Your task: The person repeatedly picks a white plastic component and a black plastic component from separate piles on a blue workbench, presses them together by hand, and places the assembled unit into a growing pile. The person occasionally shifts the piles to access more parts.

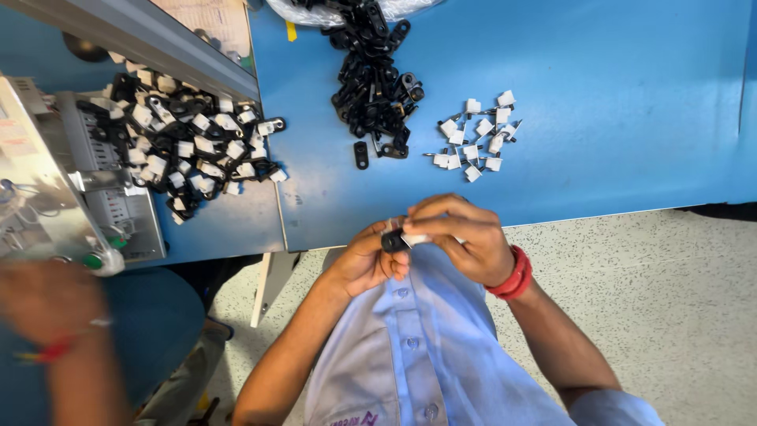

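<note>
Item: black clip (392, 241), lower centre of frame, pinched in left hand (367, 260) fingers. Right hand (461, 241) fingers closed on white plug (416, 238), pressed against clip. Step, as judged: joining the pair. Next calls for straight, aligned push. Stock: black clips (374, 79) upper centre; white plugs (475, 134) beside; joined pieces (189, 142) upper left.

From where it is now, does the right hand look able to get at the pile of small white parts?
Probably yes: the right hand pinches a small part with the left hand, but bare blue table lies between it and the white parts.

head camera, looking steeply down, close
</note>
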